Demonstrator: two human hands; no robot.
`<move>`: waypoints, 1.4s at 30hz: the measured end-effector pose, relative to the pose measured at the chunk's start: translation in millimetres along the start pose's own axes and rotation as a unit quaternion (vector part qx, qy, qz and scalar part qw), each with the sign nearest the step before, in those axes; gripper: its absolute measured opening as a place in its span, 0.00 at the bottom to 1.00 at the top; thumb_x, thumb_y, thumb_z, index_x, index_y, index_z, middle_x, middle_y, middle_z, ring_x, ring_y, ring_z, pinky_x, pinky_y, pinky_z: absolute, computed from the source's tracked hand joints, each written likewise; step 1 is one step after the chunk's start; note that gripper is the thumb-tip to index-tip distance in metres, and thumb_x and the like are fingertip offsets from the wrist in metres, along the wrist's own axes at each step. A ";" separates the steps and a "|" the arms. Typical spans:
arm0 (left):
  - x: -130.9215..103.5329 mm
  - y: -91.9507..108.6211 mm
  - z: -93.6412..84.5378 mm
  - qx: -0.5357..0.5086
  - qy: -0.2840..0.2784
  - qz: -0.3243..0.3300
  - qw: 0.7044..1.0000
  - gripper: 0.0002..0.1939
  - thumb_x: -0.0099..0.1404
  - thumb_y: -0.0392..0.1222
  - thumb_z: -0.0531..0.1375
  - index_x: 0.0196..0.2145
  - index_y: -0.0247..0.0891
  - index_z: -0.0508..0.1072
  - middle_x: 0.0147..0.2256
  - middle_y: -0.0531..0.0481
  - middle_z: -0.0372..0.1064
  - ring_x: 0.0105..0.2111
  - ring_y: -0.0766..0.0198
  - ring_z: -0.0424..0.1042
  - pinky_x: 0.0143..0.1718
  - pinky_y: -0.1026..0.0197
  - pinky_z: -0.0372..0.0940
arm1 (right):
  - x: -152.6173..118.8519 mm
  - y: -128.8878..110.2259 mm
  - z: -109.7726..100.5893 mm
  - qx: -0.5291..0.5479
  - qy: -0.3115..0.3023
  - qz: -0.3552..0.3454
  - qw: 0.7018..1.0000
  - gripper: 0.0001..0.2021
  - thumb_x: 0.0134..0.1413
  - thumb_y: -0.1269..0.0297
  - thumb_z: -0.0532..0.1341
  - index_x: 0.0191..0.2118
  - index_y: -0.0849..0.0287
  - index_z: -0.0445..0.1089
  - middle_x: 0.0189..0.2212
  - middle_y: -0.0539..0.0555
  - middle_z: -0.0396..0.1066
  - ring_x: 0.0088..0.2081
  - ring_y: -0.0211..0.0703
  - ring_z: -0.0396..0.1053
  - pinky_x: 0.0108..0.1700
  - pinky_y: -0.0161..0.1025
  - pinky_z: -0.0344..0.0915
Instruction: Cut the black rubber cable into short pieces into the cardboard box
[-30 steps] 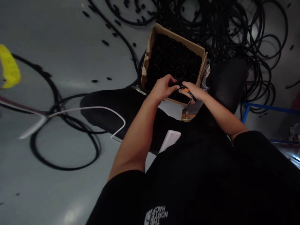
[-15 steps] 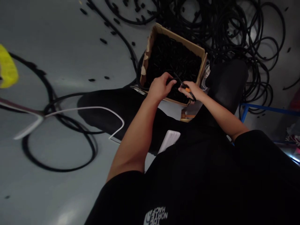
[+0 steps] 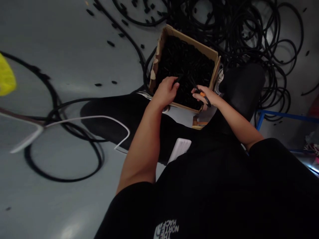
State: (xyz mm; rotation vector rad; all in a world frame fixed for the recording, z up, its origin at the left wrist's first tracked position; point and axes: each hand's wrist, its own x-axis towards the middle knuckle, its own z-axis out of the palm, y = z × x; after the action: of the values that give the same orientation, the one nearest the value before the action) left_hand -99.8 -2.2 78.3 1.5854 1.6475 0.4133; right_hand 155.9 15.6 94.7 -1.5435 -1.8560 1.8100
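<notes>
Landmark = the cardboard box [image 3: 193, 41] between your legs, over a smooth grey floor [image 3: 62, 36]. Left to right:

Far left of box: yellow item [image 3: 6, 76], cut off by the view edge, can't ID it. Right of it, a big black hose loop [image 3: 67, 180] lies on the floor, with a bent white strip [image 3: 99, 116] crossing in front and reaching your left leg [image 3: 107, 114]. Glare on the floor at bottom left. Loose black pieces [image 3: 111, 43] are scattered left of and beyond the box.

Left hand [image 3: 165, 91]: over the box's near-left corner, fingers curled, thumb and forefinger nearly together on a dark tube end [image 3: 180, 78]. Exact contact too dark to tell.

Box: torn left edge, holds a dark mass of short black bits [image 3: 184, 61]. White ribbed block [image 3: 178, 149] is nearer you than the box, by your shirt. Wooden piece [image 3: 198, 125] shows just below the box's near side.

Right hand [image 3: 204, 94]: over the near-right corner, closed round the black-and-orange handles of a cutter [image 3: 202, 95]. Blades point into the box; can't tell how far apart they are.

Right of box: crumpled printed sheet [image 3: 219, 78] against its side, then your right leg [image 3: 243, 89]. Tangled black hose coils [image 3: 277, 43] cover the floor beyond and right. Farther right, blue frame [image 3: 289, 115], with a bright patch [image 3: 314, 170] at the view edge.
</notes>
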 end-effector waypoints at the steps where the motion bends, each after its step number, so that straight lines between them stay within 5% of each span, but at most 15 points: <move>1: 0.0 0.2 -0.3 -0.009 0.000 0.001 1.000 0.24 0.84 0.51 0.58 0.69 0.39 0.76 0.66 0.33 0.80 0.69 0.41 0.76 0.76 0.42 0.68 | 0.8 1.3 1.1 -0.018 -0.006 -0.016 1.000 0.09 0.72 0.59 0.69 0.51 0.57 0.77 0.40 0.52 0.79 0.42 0.43 0.77 0.49 0.38 0.74; 5: -1.0 4.0 -0.2 -0.027 0.004 -0.015 1.000 0.24 0.80 0.57 0.65 0.65 0.39 0.78 0.61 0.35 0.83 0.63 0.40 0.81 0.69 0.43 0.74 | 4.3 0.9 6.6 -0.080 -0.010 -0.040 0.996 0.13 0.75 0.59 0.67 0.58 0.58 0.78 0.47 0.54 0.81 0.47 0.45 0.76 0.54 0.40 0.71; 9: 0.4 8.9 4.4 -0.027 0.004 -0.004 1.000 0.21 0.77 0.58 0.68 0.58 0.41 0.80 0.55 0.36 0.85 0.59 0.39 0.81 0.66 0.44 0.76 | 8.3 -9.0 10.3 -0.114 -0.014 -0.047 0.992 0.10 0.77 0.59 0.68 0.56 0.57 0.77 0.42 0.52 0.77 0.43 0.45 0.74 0.50 0.38 0.69; 13: 1.6 19.0 7.3 -0.016 0.005 -0.002 1.000 0.17 0.75 0.52 0.68 0.55 0.42 0.81 0.53 0.39 0.86 0.56 0.40 0.82 0.63 0.45 0.76 | 8.8 -16.1 13.0 -0.120 0.000 -0.034 0.992 0.10 0.79 0.56 0.68 0.48 0.56 0.72 0.34 0.48 0.70 0.36 0.42 0.72 0.42 0.37 0.67; 17: 0.4 28.3 7.6 0.008 -0.010 -0.017 1.000 0.18 0.73 0.45 0.67 0.57 0.38 0.80 0.54 0.38 0.84 0.54 0.42 0.83 0.63 0.45 0.75 | 5.9 -13.3 14.2 -0.075 0.031 0.013 0.997 0.18 0.79 0.46 0.70 0.53 0.54 0.69 0.34 0.48 0.73 0.34 0.42 0.75 0.40 0.38 0.68; 25: 3.0 8.0 14.0 -0.009 0.034 0.028 0.999 0.20 0.75 0.50 0.68 0.60 0.42 0.81 0.52 0.39 0.85 0.58 0.40 0.82 0.62 0.46 0.77 | 8.1 -9.3 15.1 -0.048 0.040 0.051 0.997 0.26 0.76 0.34 0.70 0.54 0.53 0.70 0.35 0.48 0.77 0.33 0.43 0.78 0.40 0.39 0.72; 29: 4.6 4.0 15.1 -0.010 0.033 0.040 0.999 0.21 0.77 0.53 0.68 0.61 0.41 0.81 0.53 0.39 0.85 0.60 0.39 0.82 0.65 0.45 0.76 | 13.2 -7.4 14.2 -0.035 -0.011 0.072 0.997 0.28 0.79 0.32 0.67 0.45 0.56 0.74 0.31 0.52 0.77 0.35 0.46 0.78 0.40 0.41 0.73; 37: 4.5 8.6 11.9 -0.016 0.027 0.041 0.999 0.25 0.77 0.57 0.67 0.63 0.40 0.81 0.54 0.39 0.85 0.61 0.40 0.82 0.67 0.44 0.76 | 9.6 -17.4 6.9 -0.045 -0.038 0.061 0.996 0.24 0.83 0.43 0.67 0.38 0.58 0.75 0.36 0.54 0.81 0.38 0.43 0.77 0.43 0.38 0.72; 42: 3.1 11.4 9.5 0.008 0.015 0.021 1.000 0.23 0.77 0.51 0.65 0.63 0.38 0.80 0.59 0.35 0.85 0.61 0.38 0.82 0.69 0.41 0.74 | 7.8 -22.9 9.1 -0.018 -0.057 0.094 0.994 0.23 0.85 0.47 0.66 0.37 0.58 0.74 0.28 0.52 0.77 0.31 0.41 0.74 0.36 0.36 0.68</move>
State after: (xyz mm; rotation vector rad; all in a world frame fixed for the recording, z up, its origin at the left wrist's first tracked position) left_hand -84.8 -0.2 79.5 1.6356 1.6467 0.4493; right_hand 133.3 20.4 106.3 -1.7150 -1.8557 1.9948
